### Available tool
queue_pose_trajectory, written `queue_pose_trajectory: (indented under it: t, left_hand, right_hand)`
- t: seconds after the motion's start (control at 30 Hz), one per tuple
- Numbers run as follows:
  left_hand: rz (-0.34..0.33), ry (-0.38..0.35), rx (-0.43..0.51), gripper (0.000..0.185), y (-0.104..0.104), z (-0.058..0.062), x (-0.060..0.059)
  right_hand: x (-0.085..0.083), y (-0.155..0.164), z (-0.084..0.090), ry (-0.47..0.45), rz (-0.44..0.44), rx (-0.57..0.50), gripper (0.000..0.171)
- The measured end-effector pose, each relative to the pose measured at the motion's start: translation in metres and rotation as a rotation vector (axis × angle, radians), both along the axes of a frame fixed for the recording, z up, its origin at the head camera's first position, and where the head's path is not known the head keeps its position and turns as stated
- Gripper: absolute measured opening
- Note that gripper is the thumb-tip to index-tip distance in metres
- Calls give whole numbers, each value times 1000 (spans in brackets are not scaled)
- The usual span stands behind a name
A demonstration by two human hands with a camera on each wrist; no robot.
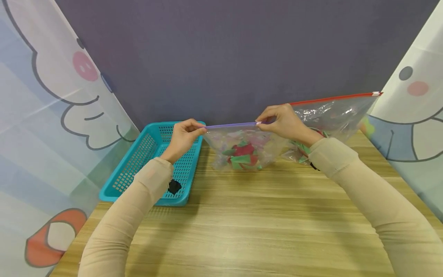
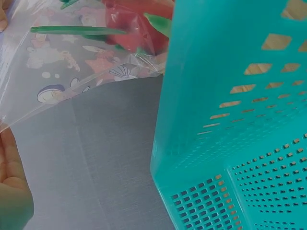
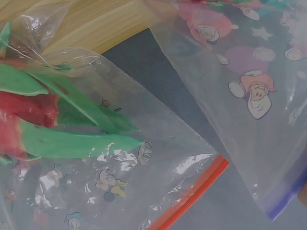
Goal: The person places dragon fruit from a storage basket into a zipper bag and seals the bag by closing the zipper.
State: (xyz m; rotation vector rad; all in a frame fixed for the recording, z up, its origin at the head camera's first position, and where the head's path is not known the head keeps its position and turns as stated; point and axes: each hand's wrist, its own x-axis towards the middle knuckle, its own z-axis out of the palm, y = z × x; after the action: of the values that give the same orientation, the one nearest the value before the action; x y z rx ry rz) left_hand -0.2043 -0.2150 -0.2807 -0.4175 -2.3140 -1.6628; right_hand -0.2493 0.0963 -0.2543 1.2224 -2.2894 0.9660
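A clear zip bag [image 1: 243, 148] with a purple zip strip [image 1: 230, 125] stands on the wooden table, holding red and green items [image 1: 242, 154]. My left hand [image 1: 183, 136] pinches the strip's left end and my right hand [image 1: 282, 121] pinches its right end. The strip is stretched level between them. In the left wrist view the bag's printed film [image 2: 72, 72] and the red and green items [image 2: 129, 24] show next to the basket. The right wrist view shows the purple-edged bag [image 3: 254, 81] at upper right.
A teal perforated basket [image 1: 152, 165] sits at the left under my left forearm. A second clear bag with a red zip strip [image 1: 332, 98] stands behind my right hand, also holding red and green items [image 3: 53, 124]. Printed curtains flank the table; a grey wall is behind.
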Motion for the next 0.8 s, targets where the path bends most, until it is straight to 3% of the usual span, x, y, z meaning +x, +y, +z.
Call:
queue_pose_trajectory:
  t: [0.8]
  left_hand:
    - [28,7,-27,6,-4,0,0]
  right_hand:
    - [2,8,2,31,-13,21,7]
